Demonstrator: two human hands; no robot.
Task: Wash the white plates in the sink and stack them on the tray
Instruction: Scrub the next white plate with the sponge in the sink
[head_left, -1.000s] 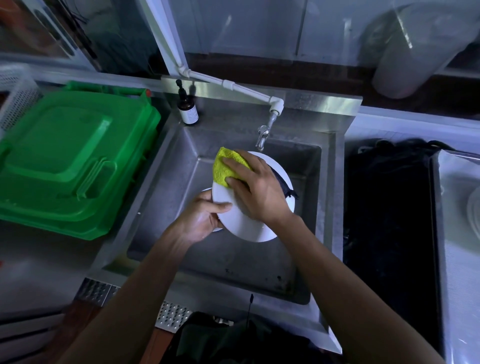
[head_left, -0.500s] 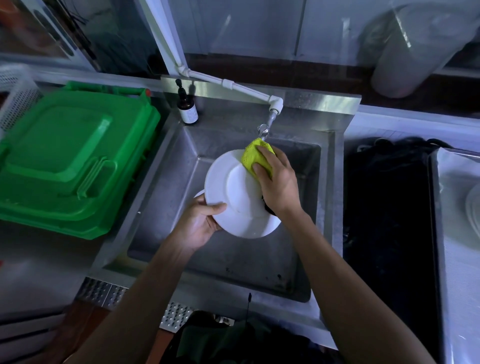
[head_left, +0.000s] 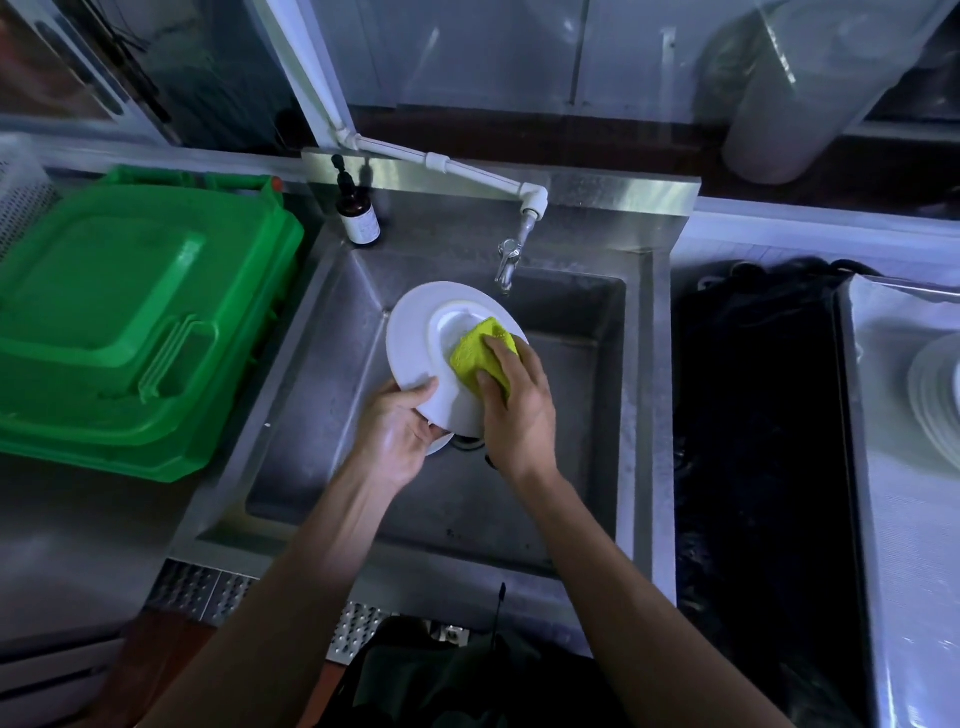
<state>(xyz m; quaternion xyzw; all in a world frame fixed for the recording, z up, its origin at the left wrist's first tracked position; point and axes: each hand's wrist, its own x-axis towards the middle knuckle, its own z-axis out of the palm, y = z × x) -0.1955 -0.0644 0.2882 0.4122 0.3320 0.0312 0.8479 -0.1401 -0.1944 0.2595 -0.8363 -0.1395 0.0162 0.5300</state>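
Scrubbing step: left hand (head_left: 397, 434) gripped white plate (head_left: 415, 338) rim over sink (head_left: 597, 364); right hand (head_left: 514, 410) pressed yellow sponge (head_left: 480, 353) on underside. Next probably rinse, stack on tray (head_left: 893, 493) right.

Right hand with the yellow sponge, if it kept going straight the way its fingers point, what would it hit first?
The right hand points up-left, pressing the yellow sponge onto the white plate, so sponge and plate come first. Depth beyond is unclear.
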